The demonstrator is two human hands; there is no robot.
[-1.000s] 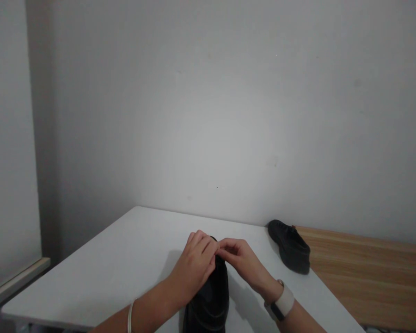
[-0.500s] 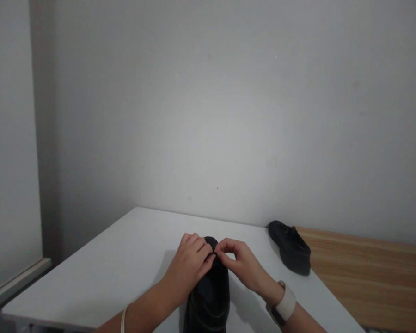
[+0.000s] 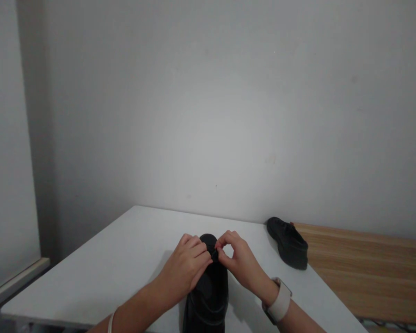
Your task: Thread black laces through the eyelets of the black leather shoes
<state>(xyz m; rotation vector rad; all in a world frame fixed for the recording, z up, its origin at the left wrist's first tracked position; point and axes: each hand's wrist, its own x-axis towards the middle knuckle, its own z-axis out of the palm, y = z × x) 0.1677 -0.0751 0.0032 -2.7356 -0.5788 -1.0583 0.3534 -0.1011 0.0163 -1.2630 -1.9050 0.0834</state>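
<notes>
White table (image 3: 107, 273), both hands (image 3: 188, 263) (image 3: 241, 263) at black shoe (image 3: 211, 293)

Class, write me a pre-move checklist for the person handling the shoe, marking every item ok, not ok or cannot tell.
1. Near shoe upright, opening facing up: ok.
2. Left hand at the shoe's upper front: ok, its fingers lie over the upper.
3. Right hand holding a lace: cannot tell; its thumb and forefinger are at the shoe's front, but the detail is too small and dark.
4. Near shoe's heel fully on the white table: cannot tell; the picture's lower edge cuts it off.
5. Far shoe well inside the table edge: not ok, its heel sits at the right edge.
</notes>
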